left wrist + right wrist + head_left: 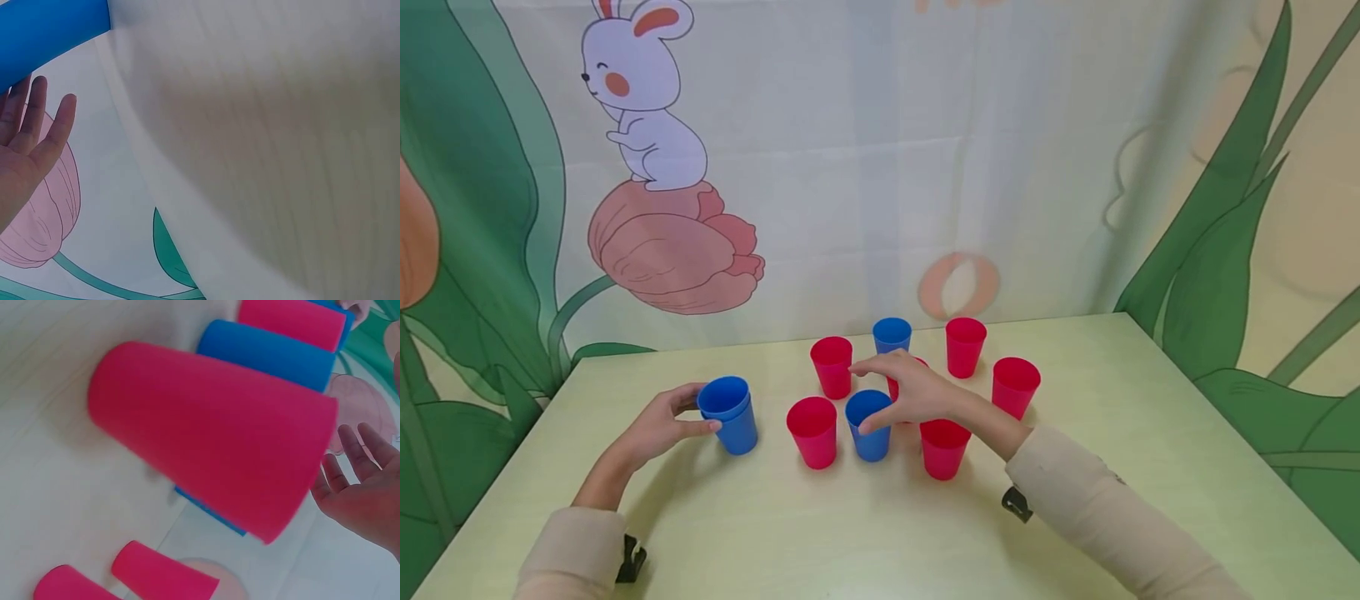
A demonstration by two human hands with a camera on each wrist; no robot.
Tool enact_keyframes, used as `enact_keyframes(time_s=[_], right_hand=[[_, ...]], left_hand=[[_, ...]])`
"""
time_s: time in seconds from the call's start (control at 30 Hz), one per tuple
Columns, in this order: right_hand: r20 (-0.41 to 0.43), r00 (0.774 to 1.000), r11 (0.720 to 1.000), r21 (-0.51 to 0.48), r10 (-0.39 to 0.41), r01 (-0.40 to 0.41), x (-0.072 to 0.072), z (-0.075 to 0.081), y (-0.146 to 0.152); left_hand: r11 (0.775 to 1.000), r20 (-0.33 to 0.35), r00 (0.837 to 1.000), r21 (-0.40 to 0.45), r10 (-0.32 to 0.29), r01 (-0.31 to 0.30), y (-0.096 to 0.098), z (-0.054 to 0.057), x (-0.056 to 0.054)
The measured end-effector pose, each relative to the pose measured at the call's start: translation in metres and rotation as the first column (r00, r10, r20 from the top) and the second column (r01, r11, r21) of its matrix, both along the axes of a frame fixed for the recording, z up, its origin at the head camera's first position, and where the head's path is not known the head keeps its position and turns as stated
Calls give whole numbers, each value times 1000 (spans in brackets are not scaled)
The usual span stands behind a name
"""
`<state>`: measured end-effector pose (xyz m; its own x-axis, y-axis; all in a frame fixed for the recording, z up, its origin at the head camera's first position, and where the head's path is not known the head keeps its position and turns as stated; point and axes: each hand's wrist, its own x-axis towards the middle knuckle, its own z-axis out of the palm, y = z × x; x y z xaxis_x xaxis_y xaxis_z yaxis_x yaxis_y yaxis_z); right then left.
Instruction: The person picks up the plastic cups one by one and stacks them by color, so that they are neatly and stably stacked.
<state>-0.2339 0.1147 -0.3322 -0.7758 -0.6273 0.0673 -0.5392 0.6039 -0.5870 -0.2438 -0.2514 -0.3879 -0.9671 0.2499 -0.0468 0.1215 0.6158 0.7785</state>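
On the left side of the table, a stack of two blue cups (737, 429) stands one inside the other. My left hand (662, 421) holds the stack near its rims, thumb in front and fingers behind; part of that hand (31, 137) shows under the blue side in the left wrist view. Over the group of cups, my right hand (913, 387) has thumb and fingers spread apart with nothing between them. Its thumb overlaps the rim of the front blue cup (871, 442). In the right wrist view, a red cup (212, 431) fills the middle, beside the right hand (369, 494).
Around the front blue cup stand red cups: one front left (815, 437), one front right (943, 454), one back left (832, 367), others farther right (1016, 387) and back (966, 348). Another blue cup (892, 333) stands at the back. A printed curtain (835, 208) hangs behind the table.
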Motion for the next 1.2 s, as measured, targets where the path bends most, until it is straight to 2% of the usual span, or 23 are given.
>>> enact_keyframes(time_s=[0.37, 0.7, 0.93, 1.2], right_hand=[[25, 998, 995, 78, -59, 57, -12, -10, 4], [59, 995, 991, 106, -86, 79, -11, -16, 4], [18, 992, 976, 182, -127, 121, -11, -19, 1], [62, 987, 974, 179, -150, 137, -12, -21, 2]], left_hand=[[1000, -14, 1000, 2, -11, 11, 1, 5, 1], [1000, 1, 1000, 5, -6, 6, 1, 4, 4], [1000, -30, 1000, 18, 1, 0, 1, 1, 6], [998, -60, 998, 63, -20, 24, 0, 3, 9]])
